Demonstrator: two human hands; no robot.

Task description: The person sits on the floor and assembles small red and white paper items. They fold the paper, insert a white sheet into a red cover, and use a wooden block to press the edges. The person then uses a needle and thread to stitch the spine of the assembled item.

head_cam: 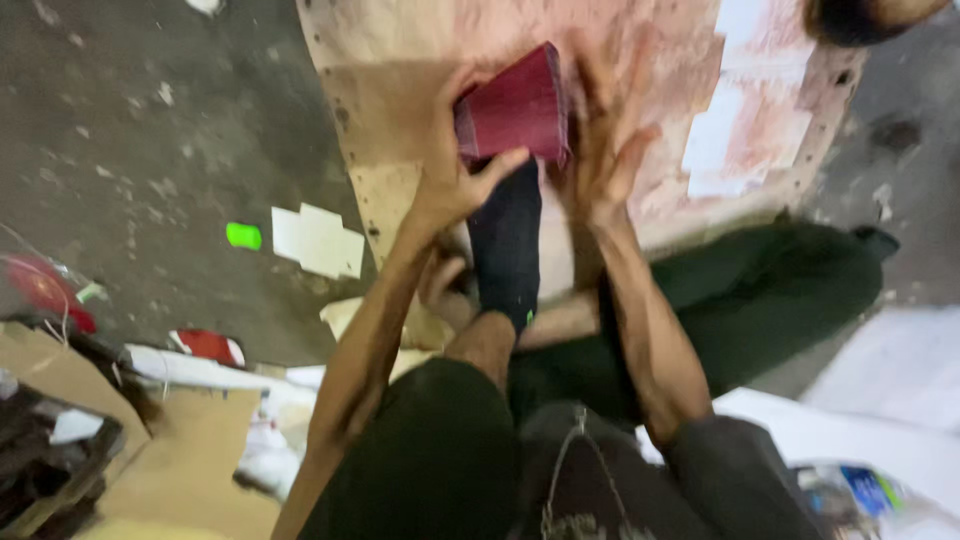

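Nearest you, your knees in dark trousers fill the bottom of the view, and your two forearms reach forward over them. One leg stretches ahead, its foot in a dark sock (507, 250) resting between your arms, toes toward the board.

Your left hand (455, 180) is closed around the near left edge of a stack of dark red sheets (515, 108), thumb hooked under the lower corner. Your right hand (600, 150) is spread wide, fingers (592, 75) fanned and pressed flat against the stack's right side. The picture is blurred there, so how firmly that hand presses is unclear.

The stack stands tilted on edge above the sock, on the pale, red-stained board (400, 60) that serves as your surface. Judging by this, the sheets are gathered and being squared up between both hands; they are not yet laid down flat or set aside.

Farther left, white paper scraps (318, 240) and a green bit (243, 236) lie on the grey floor (150, 150).
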